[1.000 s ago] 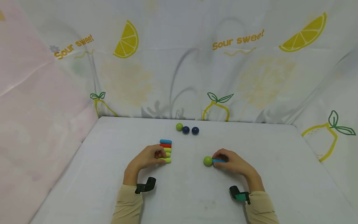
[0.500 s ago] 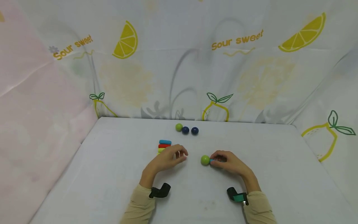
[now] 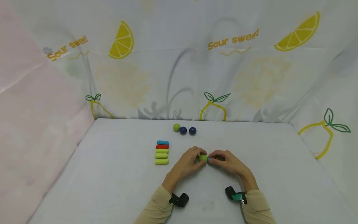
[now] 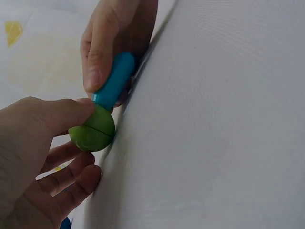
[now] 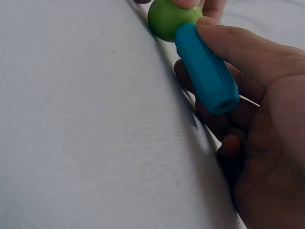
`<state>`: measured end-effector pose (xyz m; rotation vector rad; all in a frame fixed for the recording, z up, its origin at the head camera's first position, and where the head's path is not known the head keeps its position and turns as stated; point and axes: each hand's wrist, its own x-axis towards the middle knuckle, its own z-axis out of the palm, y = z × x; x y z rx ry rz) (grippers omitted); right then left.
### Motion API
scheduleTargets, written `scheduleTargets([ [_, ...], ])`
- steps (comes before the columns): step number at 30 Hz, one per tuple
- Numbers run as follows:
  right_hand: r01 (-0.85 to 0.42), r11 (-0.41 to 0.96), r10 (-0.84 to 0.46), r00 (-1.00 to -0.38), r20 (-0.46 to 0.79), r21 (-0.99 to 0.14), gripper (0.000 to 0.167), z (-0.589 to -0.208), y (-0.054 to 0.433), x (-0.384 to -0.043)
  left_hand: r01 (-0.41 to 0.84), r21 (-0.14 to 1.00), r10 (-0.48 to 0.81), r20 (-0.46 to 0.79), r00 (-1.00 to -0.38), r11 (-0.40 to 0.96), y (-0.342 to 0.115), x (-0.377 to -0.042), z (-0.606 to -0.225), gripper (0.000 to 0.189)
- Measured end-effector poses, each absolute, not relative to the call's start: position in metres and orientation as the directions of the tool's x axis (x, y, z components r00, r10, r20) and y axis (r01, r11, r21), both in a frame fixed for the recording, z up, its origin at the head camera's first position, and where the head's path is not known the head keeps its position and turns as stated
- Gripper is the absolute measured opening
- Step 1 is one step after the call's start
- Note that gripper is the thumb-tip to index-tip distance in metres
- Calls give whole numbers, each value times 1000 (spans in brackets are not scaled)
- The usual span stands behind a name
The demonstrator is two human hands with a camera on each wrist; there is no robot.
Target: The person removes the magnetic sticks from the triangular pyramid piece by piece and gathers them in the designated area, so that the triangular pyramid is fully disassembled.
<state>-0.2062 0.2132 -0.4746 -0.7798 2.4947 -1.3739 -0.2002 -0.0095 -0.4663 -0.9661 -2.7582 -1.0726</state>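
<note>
My left hand (image 3: 188, 161) pinches a glossy green ball (image 4: 93, 131) with a dark seam, the thumb on its top and fingers beyond. My right hand (image 3: 230, 162) holds a short blue rod (image 5: 207, 69) between thumb and fingers, its ridged side and blunt near end in sight in the right wrist view. One end of the rod meets the ball. Both hands are low over the white table, right of its middle. In the head view my fingers hide most of the rod.
To the left lies a column of short rods: blue (image 3: 163, 142), red (image 3: 162, 147) and several yellow-green ones (image 3: 161, 156). Farther back sit another green ball (image 3: 176, 127) and two dark blue balls (image 3: 183, 130). A printed cloth (image 3: 156, 62) hangs behind the white table (image 3: 112, 186).
My left hand has left the yellow-green rods, moved right and taken hold of the green ball. My right hand has shifted slightly left, still holding the blue rod.
</note>
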Motion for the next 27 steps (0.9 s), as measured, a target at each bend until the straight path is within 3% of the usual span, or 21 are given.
scheduleTargets([
  [8, -343, 440, -532, -844, 67, -830, 19, -471, 215, -208, 502, 590, 409, 297, -863, 632, -8, -211, -466, 22],
  [27, -259, 366, -440, -895, 80, -894, 22, -476, 216, -206, 591, 337, 489, 344, -802, 733, 7, -258, -441, 28],
])
